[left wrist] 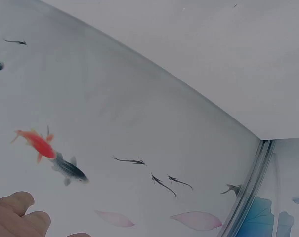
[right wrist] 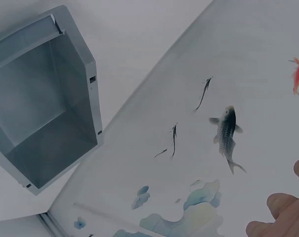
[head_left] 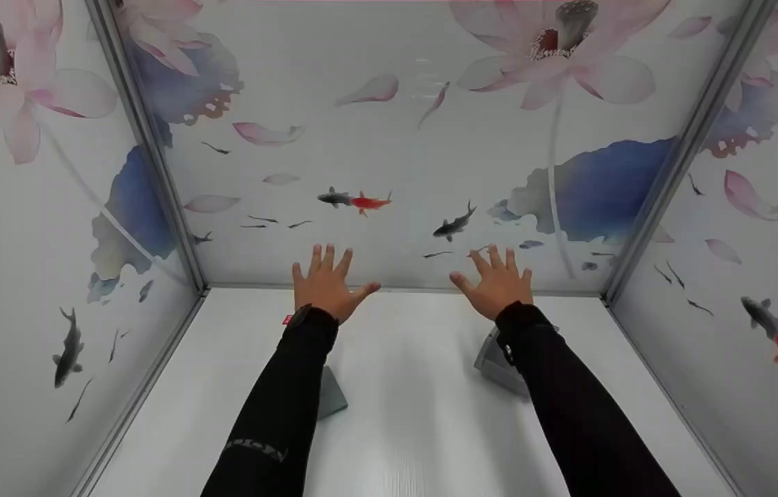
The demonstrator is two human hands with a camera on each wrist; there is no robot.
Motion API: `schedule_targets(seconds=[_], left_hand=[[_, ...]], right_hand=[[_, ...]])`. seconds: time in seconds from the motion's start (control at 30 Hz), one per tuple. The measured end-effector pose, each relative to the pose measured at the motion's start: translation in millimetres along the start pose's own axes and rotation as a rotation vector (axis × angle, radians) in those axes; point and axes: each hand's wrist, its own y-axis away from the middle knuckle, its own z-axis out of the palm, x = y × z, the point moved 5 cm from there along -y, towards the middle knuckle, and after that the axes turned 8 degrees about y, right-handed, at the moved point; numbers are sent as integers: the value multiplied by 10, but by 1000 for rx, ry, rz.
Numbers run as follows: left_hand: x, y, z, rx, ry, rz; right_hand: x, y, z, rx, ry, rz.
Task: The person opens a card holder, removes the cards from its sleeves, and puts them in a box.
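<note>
My left hand (head_left: 325, 286) is held out over the far part of the white table with its fingers spread and nothing in it. Level with it on the right, my right hand (head_left: 497, 283) also has spread fingers and holds nothing. A grey plastic bin (head_left: 499, 369) lies partly hidden under my right forearm; the right wrist view shows its open hollow inside. Beneath the left forearm, a flat-faced grey-green object (head_left: 333, 399) peeks out, mostly covered by the sleeve. A small red piece (head_left: 287, 319) shows beside the left wrist.
White panels printed with lotus flowers and fish enclose the table (head_left: 402, 386) at the back (head_left: 402, 152), left (head_left: 9, 241) and right (head_left: 761, 241). Grey metal posts (head_left: 154, 148) stand at the back corners.
</note>
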Motion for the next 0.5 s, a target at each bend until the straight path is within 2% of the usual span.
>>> schedule_targets(seconds=[0.2,0.5], left_hand=[[24,-1,2,19,-14,9],[-28,32,143,19,-6,15]], right_hand=[[56,-48,50,-3,-6,8],[114,-25,192,-16,-12,4]])
